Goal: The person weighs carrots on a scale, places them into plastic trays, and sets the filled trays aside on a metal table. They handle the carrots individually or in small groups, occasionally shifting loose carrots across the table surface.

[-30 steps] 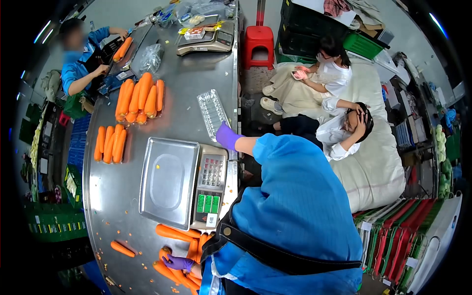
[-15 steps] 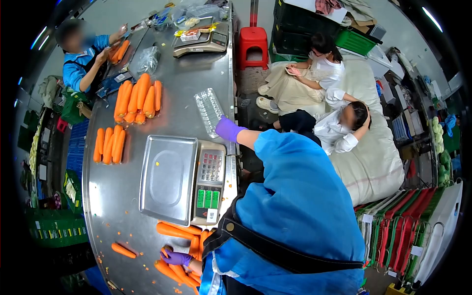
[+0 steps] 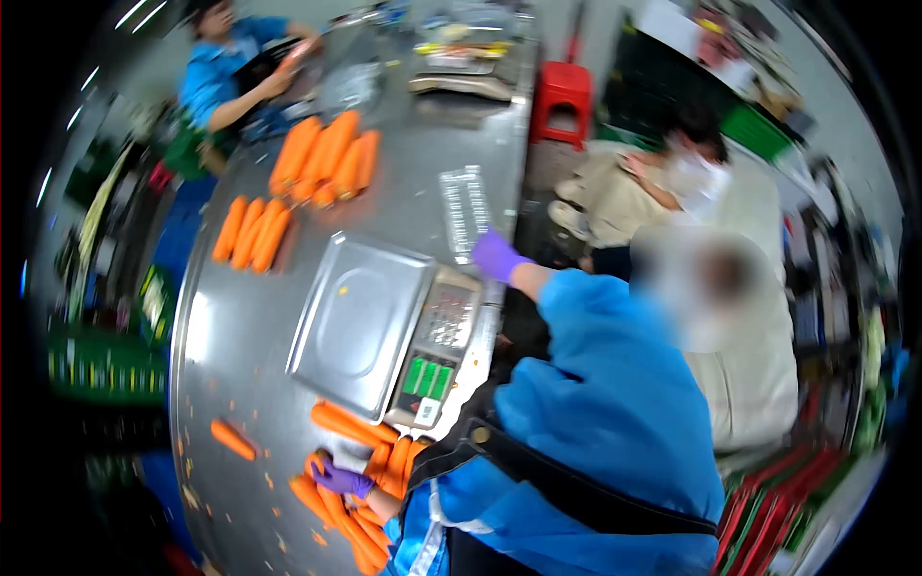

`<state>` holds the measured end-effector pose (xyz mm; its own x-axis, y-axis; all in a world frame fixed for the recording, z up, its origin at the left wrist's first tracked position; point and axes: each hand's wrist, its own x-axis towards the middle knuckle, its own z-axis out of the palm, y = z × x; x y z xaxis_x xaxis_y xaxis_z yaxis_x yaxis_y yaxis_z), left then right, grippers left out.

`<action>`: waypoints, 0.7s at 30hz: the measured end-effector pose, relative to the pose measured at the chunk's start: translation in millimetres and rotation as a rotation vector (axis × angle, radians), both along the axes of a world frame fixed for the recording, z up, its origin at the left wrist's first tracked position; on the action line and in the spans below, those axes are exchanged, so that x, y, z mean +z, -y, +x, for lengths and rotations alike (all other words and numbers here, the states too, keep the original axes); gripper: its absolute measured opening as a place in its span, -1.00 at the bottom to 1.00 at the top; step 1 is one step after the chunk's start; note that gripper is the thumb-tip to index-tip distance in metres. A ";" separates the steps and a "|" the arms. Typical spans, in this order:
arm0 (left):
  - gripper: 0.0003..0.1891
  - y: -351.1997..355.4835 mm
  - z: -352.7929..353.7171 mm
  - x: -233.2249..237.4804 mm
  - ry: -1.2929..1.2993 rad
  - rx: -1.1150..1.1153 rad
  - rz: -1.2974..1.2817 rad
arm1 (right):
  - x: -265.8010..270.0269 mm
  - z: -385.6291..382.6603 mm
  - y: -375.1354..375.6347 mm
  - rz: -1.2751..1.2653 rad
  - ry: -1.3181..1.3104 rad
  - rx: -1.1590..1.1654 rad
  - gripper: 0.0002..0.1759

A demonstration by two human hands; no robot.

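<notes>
My right hand (image 3: 497,256), in a purple glove, grips the near end of a clear plastic tray (image 3: 459,206) at the table's edge beyond the scale. The tray shows no contents. My left hand (image 3: 344,478), also gloved in purple, has its fingers round the top end of a carrot (image 3: 331,501) in a loose pile. More carrots (image 3: 351,422) from that pile lie against the scale's side. Between my hands stands a digital scale (image 3: 360,322) with a bare metal pan and lit green displays.
Packed carrots (image 3: 322,158) and a smaller carrot pack (image 3: 252,233) lie on the metal table (image 3: 230,350). One single carrot (image 3: 232,440) lies apart among scraps. A co-worker (image 3: 226,77) stands across; two people sit on a pale padded surface (image 3: 740,394) beside a red stool (image 3: 560,101).
The view has turned and blurred, shifting the table scene. My right hand still holds the tray, my left stays on the carrots. The co-worker has raised a carrot pack off the table.
</notes>
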<state>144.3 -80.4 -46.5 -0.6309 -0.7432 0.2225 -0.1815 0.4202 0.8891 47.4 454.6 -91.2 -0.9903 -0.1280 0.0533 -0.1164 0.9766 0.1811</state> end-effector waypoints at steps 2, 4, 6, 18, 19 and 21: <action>-0.67 -1.8 0.9 -9.7 -0.064 0.024 0.024 | 24.6 8.1 -4.7 -0.097 -0.047 0.030 -0.82; -0.65 -0.2 9.0 -26.3 -0.055 0.015 -0.013 | 40.4 15.3 -11.2 -0.150 -0.069 0.115 -0.84; -0.65 -14.3 19.1 -26.4 -0.081 0.057 -0.011 | 40.5 7.7 -21.3 -0.095 0.039 0.072 -0.85; -0.57 -79.5 52.8 25.6 -0.118 0.110 0.151 | 186.4 -19.0 126.0 -0.722 -0.217 0.847 -0.89; -0.57 -84.9 49.6 31.2 -0.132 0.070 0.145 | 187.0 -15.3 146.5 -0.747 -0.149 0.946 -0.88; -0.59 -92.8 40.5 44.5 -0.168 0.006 0.151 | 191.4 -6.5 188.2 -0.793 -0.057 1.087 -0.89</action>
<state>184.9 12.4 -2.0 -0.5903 -0.7794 0.2100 -0.0279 0.2798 0.9597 40.9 266.4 100.2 -0.4012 -0.7568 0.5159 -0.9042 0.2373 -0.3550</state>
